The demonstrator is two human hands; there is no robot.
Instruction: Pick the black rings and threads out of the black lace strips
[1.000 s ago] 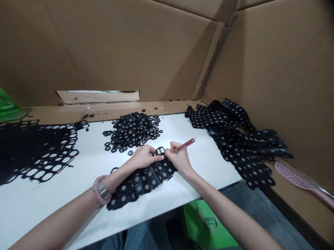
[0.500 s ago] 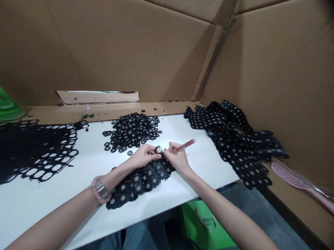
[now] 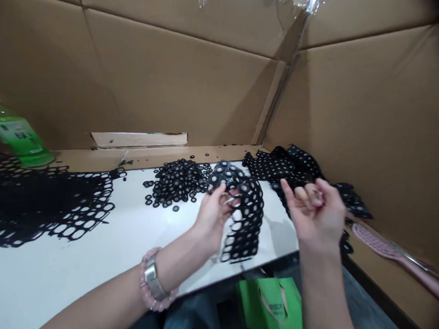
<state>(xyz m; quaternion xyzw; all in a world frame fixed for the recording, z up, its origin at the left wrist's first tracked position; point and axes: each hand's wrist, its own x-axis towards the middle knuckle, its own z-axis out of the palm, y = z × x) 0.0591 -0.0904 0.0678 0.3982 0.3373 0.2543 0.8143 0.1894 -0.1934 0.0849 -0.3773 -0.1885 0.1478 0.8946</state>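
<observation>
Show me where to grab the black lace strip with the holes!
Take its upper part, coming from above, about where the left hand pinches it. The strip is full of round holes and looks floppy, so it hangs down from there over the white board. Held lower, it would probably swing.

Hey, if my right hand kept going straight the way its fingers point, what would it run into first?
Probably the heap of black dotted lace just beyond your right hand, though depth is hard to judge from here.
</observation>
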